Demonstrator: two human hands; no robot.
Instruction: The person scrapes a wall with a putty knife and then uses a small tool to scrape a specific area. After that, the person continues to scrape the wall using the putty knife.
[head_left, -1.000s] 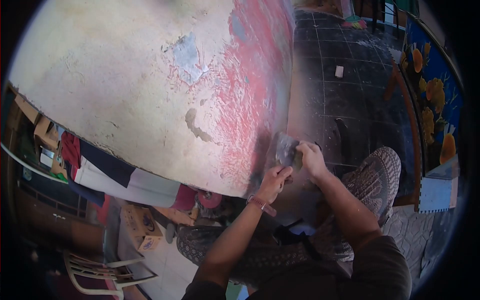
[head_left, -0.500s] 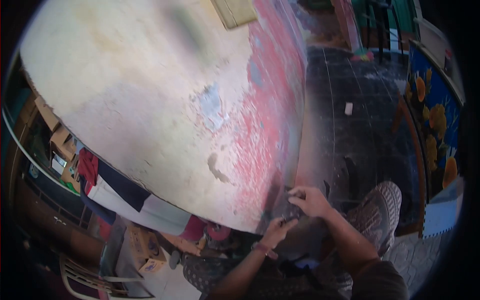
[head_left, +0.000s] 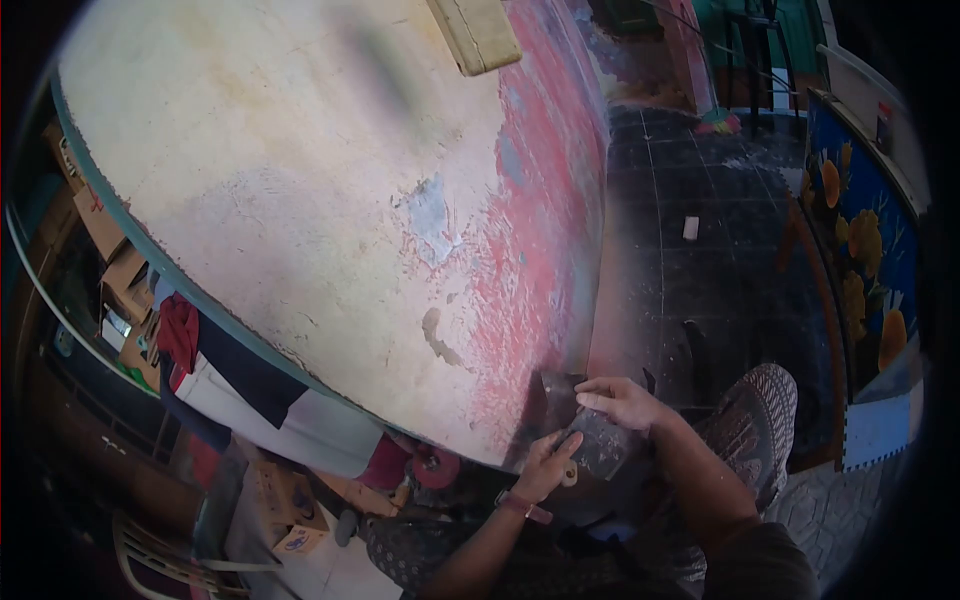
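My left hand (head_left: 546, 468) is closed around a dark flat rectangular piece (head_left: 603, 447) flecked with pale specks. A small tan rounded end shows below its fingers. My right hand (head_left: 622, 403) has its fingers bent at the upper edge of this piece, thumb and fingertips close together. Just beyond the fingertips, a second dark patch (head_left: 553, 400) overlaps the foot of the wall; its kind is unclear. Both hands are low in front of the wall (head_left: 300, 200), where cream and pink paint is worn and flaking. A dark band circles my left wrist.
A beige box (head_left: 480, 45) is fixed on the wall. Dark floor tiles (head_left: 690, 300) lie to the right, with a small pale block (head_left: 691, 228) on them. A blue floral panel (head_left: 868, 240) stands at the far right. Cloths (head_left: 240, 375) and cardboard boxes (head_left: 290, 505) are at the left.
The dark flat piece has turned, so its broad face now shows between my hands. My left hand has rotated with it, and my right hand stays near its upper edge.
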